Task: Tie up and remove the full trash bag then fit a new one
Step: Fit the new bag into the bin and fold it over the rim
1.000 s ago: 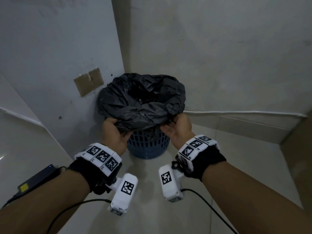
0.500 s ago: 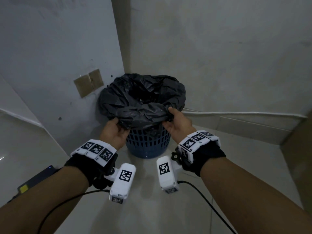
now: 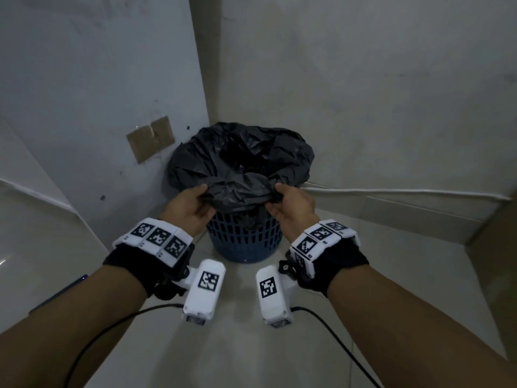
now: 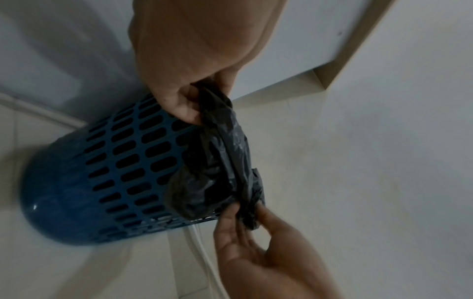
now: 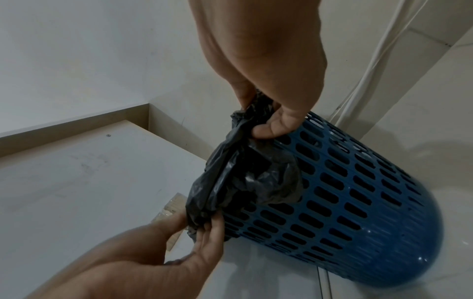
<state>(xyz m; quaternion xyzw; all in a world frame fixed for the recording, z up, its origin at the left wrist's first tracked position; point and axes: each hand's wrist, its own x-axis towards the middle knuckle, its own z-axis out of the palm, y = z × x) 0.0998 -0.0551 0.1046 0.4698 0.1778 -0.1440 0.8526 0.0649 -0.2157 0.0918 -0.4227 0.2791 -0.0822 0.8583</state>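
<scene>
A blue perforated bin (image 3: pixel 246 242) stands in the corner, lined with a black trash bag (image 3: pixel 240 161). The bag's far edge still drapes over the rim. My left hand (image 3: pixel 193 203) and right hand (image 3: pixel 285 198) each pinch the near edge, bunched and raised above the near rim. In the left wrist view my left hand (image 4: pixel 189 101) grips one end of the gathered bag (image 4: pixel 225 161) beside the bin (image 4: pixel 115 172). In the right wrist view my right hand (image 5: pixel 266 121) pinches the other end of the bag (image 5: pixel 243 178) at the bin (image 5: pixel 345 192). The bag's contents are hidden.
Walls close in behind and left of the bin. A brown tape patch (image 3: pixel 151 138) is on the left wall, and a white pipe (image 3: pixel 391 191) runs along the right wall. A dark device (image 3: pixel 64 289) lies on the floor at left. Tiled floor lies in front of the bin.
Both hands have risen, pulling the bag's near edge up off the bin's near rim and bunching it between them.
</scene>
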